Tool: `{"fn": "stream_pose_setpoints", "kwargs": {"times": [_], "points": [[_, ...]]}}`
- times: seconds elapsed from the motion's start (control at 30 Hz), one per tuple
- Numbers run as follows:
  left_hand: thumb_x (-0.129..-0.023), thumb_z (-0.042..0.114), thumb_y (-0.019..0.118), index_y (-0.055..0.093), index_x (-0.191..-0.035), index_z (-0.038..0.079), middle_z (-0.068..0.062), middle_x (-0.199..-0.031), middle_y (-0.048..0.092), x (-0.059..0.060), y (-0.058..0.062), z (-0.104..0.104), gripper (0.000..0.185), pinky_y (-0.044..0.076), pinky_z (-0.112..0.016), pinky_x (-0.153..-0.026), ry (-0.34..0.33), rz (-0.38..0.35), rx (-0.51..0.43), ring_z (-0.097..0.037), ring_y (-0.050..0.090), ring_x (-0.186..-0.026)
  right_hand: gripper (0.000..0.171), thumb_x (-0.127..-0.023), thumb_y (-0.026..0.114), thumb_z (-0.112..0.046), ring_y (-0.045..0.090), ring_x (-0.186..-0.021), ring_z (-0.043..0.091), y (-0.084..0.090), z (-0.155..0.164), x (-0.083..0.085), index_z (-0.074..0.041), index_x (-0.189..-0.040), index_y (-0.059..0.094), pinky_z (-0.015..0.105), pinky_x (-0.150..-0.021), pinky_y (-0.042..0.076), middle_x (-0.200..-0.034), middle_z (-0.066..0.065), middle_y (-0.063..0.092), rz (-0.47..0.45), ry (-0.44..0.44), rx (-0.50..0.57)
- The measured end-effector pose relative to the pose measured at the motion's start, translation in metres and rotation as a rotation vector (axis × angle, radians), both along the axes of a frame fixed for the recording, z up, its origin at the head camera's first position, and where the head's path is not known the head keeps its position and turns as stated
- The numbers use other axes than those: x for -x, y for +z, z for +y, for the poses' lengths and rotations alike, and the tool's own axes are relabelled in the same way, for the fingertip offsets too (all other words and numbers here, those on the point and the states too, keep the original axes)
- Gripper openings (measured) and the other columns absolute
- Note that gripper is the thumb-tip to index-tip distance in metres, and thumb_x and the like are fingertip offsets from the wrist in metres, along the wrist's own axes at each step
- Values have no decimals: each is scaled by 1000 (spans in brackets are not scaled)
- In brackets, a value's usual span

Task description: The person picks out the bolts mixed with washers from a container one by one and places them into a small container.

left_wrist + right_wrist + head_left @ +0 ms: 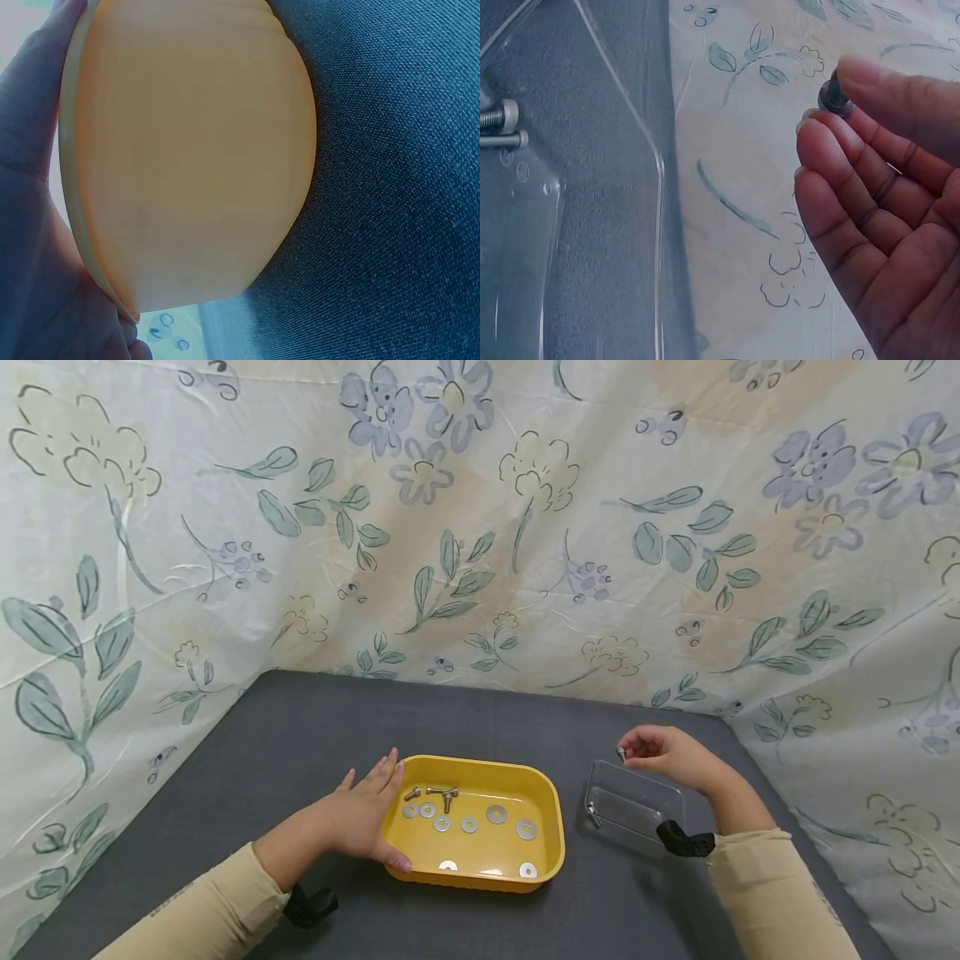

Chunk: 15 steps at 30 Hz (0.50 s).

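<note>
My left hand (pixel 362 820) lies along the left side of a yellow tray (pixel 480 853), fingers spread and nearly straight, thumb at the front rim. In the left wrist view the tray's outer wall (pixel 195 157) fills the middle. Three metal bolts (pixel 447 800) and several flat washers (pixel 496 814) lie inside the tray. My right hand (pixel 675 758) pinches a small metal bolt (pixel 834 99) between thumb and fingertips, above the far edge of a clear plastic box (pixel 637 797). Bolts (pixel 504 117) lie in that box at its left end.
The dark grey table (pixel 525 718) carries both containers, the clear box to the right of the tray. Floral cloth (pixel 480 527) hangs behind the table and at both sides. A black wrist strap (pixel 684 842) on the right arm overlaps the box's near right corner.
</note>
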<state>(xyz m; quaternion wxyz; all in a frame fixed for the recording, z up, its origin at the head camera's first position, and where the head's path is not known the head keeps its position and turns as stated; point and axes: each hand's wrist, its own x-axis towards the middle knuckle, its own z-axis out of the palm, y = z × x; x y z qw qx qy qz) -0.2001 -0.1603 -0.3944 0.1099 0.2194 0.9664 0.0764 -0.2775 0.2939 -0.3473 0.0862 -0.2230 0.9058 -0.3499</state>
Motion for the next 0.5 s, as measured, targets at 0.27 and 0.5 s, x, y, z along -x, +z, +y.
{"fn": "stream_pose_setpoints", "kwargs": {"times": [0.27,0.5], "points": [[-53,81,59,6,-147,3,-13,-152,-8,0,-1,-1,133,8,-62,-104,-1,-8,-5,-28,1,-140,23,-84,67,-15,58,-82,17,-1,4,-5,-2,-101,61,35,-71,50,-88,8,62,-28,-32,8],[-52,83,58,6,-147,4,-12,-152,-9,1,-4,-2,134,8,-61,-104,3,-4,7,-26,0,-140,23,-84,67,-16,58,-84,23,-3,6,-5,-2,-102,61,33,-70,50,-89,10,61,-47,-37,20]]}}
